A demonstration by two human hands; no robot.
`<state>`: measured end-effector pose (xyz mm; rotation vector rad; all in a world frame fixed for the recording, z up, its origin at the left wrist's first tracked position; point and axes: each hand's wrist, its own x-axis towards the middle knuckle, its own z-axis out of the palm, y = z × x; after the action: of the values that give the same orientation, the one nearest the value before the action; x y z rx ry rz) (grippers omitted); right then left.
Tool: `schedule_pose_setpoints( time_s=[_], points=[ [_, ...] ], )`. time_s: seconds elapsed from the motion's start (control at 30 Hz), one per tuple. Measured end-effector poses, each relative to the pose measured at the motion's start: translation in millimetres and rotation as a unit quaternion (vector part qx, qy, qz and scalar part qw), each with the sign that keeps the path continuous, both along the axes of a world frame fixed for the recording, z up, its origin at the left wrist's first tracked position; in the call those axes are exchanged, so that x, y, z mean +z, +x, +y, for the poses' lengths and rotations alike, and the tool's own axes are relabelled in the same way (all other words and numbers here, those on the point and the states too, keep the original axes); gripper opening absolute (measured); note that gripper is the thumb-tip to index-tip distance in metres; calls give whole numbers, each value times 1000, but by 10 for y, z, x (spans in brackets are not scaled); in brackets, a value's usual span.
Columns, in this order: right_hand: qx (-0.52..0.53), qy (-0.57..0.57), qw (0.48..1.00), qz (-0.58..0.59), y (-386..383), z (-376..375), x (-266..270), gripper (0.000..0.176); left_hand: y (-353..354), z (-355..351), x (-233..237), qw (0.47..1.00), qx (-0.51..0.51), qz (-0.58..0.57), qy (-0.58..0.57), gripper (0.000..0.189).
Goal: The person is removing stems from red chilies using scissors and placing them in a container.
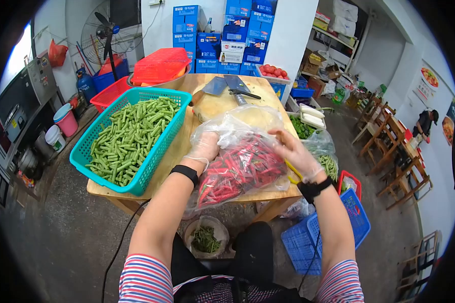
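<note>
A clear plastic bag (245,171) full of red chili peppers lies at the table's front edge. My left hand (206,146), in a thin clear glove, is closed on the bag's upper left, its fingertips partly hidden by the crumpled plastic. My right hand (297,154), gloved too, has its curled fingers and thumb at the bag's upper right edge, gripping the plastic. Left of the bag stands a teal basket (159,159) of cut green beans (131,139). Yellow-handled scissors (293,171) lie partly hidden beside my right wrist.
Behind the bag, a cutting board (212,108) bears a cleaver (215,86) and other blades. A red basket (162,65) covers a metal bowl. Below the table are a bin (188,235) with green scraps and blue crates (298,247). A person (424,126) is far right.
</note>
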<state>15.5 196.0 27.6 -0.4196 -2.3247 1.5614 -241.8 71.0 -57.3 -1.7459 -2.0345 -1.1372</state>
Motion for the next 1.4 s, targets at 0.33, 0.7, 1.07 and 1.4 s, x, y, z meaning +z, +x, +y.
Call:
schedule_pose_setpoints(
  time_s=[0.33,0.7,1.07,1.4],
  points=[
    [-83,394,914,48,39,-483,-201,72,129,-255,588,986,-2,16,-165,31],
    [-73,242,964,77,-214,-115,-318,55,570,-1204,648,988,-36,25,-149,115],
    [-89,115,985,95,128,-345,-313,80,320,-977,741,983,-18,-142,-111,87],
    [-162,-157,971,74,-361,104,140,18,137,-784,938,940,-58,-333,-50,40]
  ],
)
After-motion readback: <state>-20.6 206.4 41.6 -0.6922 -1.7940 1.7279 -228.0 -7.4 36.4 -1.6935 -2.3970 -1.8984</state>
